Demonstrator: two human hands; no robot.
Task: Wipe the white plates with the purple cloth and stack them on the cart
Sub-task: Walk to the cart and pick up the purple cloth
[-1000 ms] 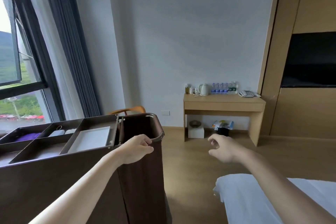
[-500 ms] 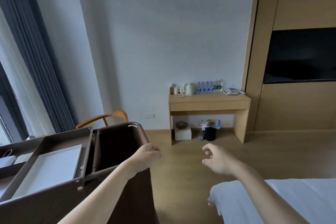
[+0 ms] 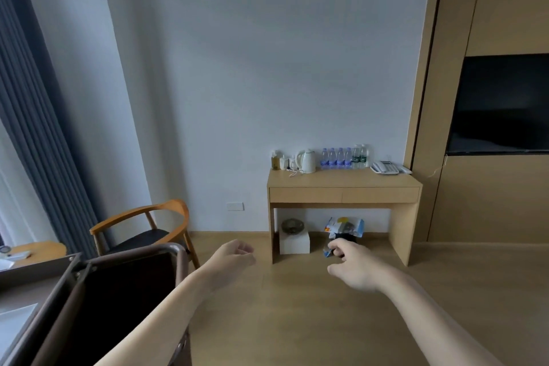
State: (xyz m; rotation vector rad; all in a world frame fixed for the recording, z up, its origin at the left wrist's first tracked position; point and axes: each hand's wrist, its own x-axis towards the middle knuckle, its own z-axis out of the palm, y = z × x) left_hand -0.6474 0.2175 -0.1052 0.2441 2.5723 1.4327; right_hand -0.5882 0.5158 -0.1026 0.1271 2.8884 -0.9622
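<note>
Your left grip hangs over the floor just past the rounded rail of the cart, fingers loosely curled round nothing. Your right grip is out ahead, relaxed and just as empty. Your head is aimed at the wooden surface by the far wall, so only a sliver of one white plate shows. It lies flat in a walled compartment at the cart's left end, beyond the dark bag well, and is cut off by the frame. The purple cloth is out of view. The likely trouble is reaching without looking: your left forearm crosses the bag well's rim and could catch the rail and jolt the cart. A flat plate hemmed in by walls also leaves little room to get fingers under an edge, so a hurried pinch may slip and knock it against the wall. Too little of the plate shows to settle its long axis. The one visible edge runs alongside the compartment wall, from near left to far right, and I'd judge the long side follows it.
</note>
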